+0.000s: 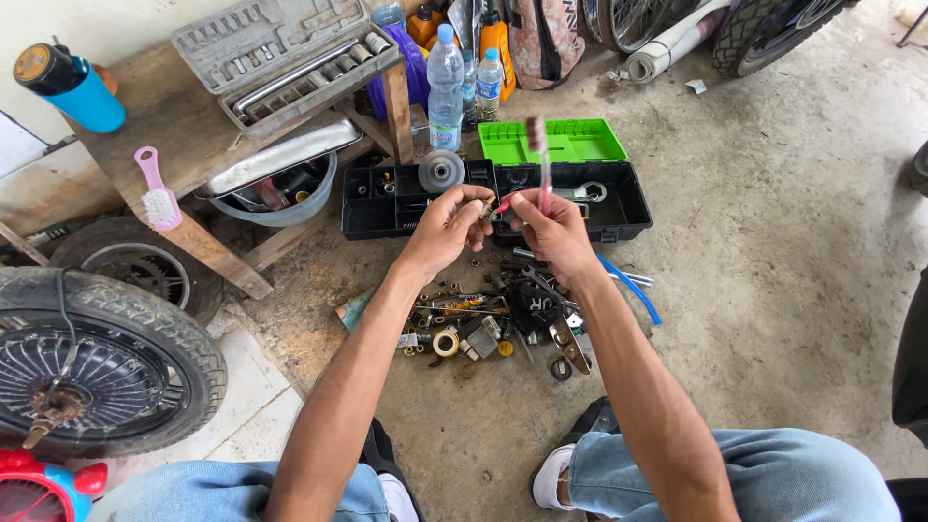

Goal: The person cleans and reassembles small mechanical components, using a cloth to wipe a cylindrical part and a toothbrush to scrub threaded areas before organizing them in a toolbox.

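My left hand (pixel 447 229) pinches a small metal part between its fingertips, held up over the floor. My right hand (pixel 549 228) grips a red-and-white toothbrush (pixel 541 159) that points upward, its bristled head near the green lid. The two hands almost touch at the fingertips, above a pile of loose nuts, bolts and tools (pixel 498 324). Just beyond them lies an open black toolbox (pixel 619 208) with a green lid (pixel 565 140) and a round grey wheel (pixel 442 170) on its tray.
A wooden bench (pixel 184 135) at left carries a grey socket set (pixel 280 53), a blue flask (pixel 72 87) and a pink brush (pixel 155 190). Wheels (pixel 92 362) lie at the left. Plastic bottles (pixel 446 87) stand behind the toolbox. A blue tube (pixel 633 290) lies on the concrete.
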